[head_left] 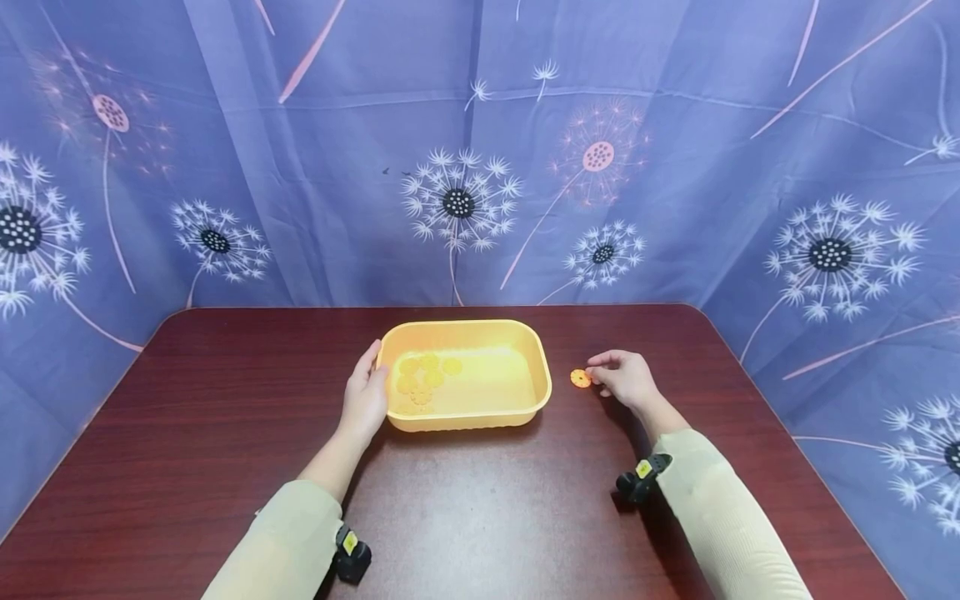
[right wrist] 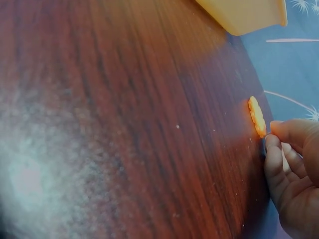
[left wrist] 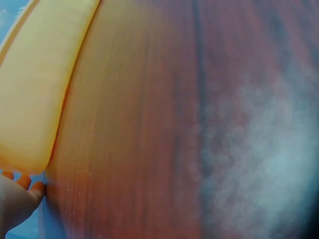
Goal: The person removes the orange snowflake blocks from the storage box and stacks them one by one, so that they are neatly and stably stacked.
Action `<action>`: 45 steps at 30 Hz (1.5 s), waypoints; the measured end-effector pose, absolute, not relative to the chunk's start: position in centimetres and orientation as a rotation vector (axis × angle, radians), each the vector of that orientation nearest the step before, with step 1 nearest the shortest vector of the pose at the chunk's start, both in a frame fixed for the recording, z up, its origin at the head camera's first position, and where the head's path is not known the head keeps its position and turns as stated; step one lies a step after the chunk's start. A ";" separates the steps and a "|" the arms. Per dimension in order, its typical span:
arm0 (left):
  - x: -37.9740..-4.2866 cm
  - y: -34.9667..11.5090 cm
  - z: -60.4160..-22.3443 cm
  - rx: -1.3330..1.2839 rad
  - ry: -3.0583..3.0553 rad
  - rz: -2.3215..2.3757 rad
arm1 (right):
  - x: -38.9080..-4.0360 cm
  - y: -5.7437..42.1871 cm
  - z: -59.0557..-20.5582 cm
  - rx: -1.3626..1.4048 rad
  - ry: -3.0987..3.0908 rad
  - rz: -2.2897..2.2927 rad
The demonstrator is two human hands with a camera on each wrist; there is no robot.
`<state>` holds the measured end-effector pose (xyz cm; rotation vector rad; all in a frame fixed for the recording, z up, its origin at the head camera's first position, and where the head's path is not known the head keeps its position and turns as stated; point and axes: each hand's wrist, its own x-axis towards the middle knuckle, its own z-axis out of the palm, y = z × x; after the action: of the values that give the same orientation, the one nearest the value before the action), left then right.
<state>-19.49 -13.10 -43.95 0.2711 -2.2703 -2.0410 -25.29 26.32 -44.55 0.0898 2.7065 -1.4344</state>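
A yellow plastic tray (head_left: 465, 423) with rounded corners stands on the table. At its left end my left hand (head_left: 365, 400) grips the wall, and in the left wrist view the fingers (left wrist: 36, 191) lie against the tray's end. Several flat, round yellow pieces (head_left: 430, 362) with scalloped edges lie on the left part of the tray's floor. To the right of the tray, my right hand (head_left: 624, 381) pinches an orange flower-shaped disc (head_left: 580, 378) at its edge between thumb and fingertips. The right wrist view shows this disc (right wrist: 256, 117) nearly edge-on.
The dark red wooden table (head_left: 472, 508) has a glossy reflection near its front. Behind and beside it hangs a blue cloth (head_left: 360, 200) printed with dandelions. A small black camera is strapped on each sleeved forearm.
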 end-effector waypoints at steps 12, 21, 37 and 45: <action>-19.4 -13.1 -43.9 0.278 -2.273 -2.034 | -25.0 26.1 -44.4 0.137 2.707 -1.500; -19.5 -12.9 -43.9 0.291 -2.256 -2.058 | -25.1 25.8 -43.7 0.183 2.691 -1.600; -19.2 -12.8 -44.3 0.268 -2.240 -2.008 | -24.7 22.8 -41.4 0.072 2.602 -1.742; -19.2 -12.9 -44.5 0.254 -2.293 -1.951 | -24.5 20.4 -39.8 -0.002 2.514 -1.851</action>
<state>-19.20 -12.86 -44.52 0.2539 -2.2928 -1.9510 -24.54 20.40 -39.79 -0.0017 2.5140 -1.8506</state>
